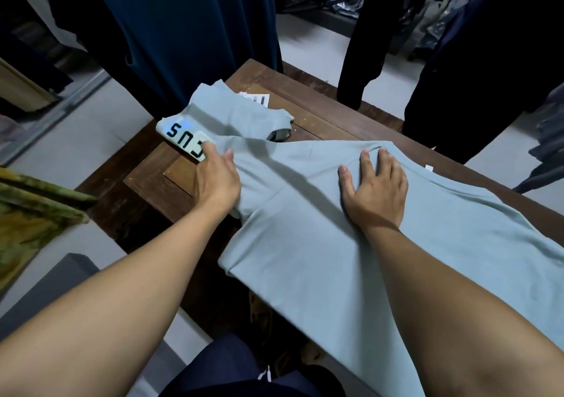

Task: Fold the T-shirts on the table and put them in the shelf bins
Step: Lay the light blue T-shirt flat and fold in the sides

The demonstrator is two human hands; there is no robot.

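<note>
T-shirt (320, 259) under work: pale blue-grey, spread over the near right of the tabletop (320, 112), with its near end running off the edge toward me. It is not yet folded into a packet.

Right hand (375, 189): laid flat on the upper part of the shirt, fingers straight and apart, palm down. I judge this to be an anchor, so the body of the shirt does not slide while the other side is worked.

Left hand (218, 180): at the shirt's left sleeve, thumb on top of the cloth, fingers reaching forward along the sleeve edge. I cannot tell whether they pinch the cloth or only lie against it. My reading is that the sleeve is being turned in over the body, an early fold.

Second T-shirt (225, 112): same colour with black lettering, loosely bundled at the far left of the tabletop, just beyond the left fingertips. A paper tag (258, 99) lies at its far edge. Risk noted: moving the sleeve could drag this bundle.

Surroundings: dark hanging garments (183, 30) ring the tabletop. No shelf bins are in view, so stowing appears some way off.
</note>
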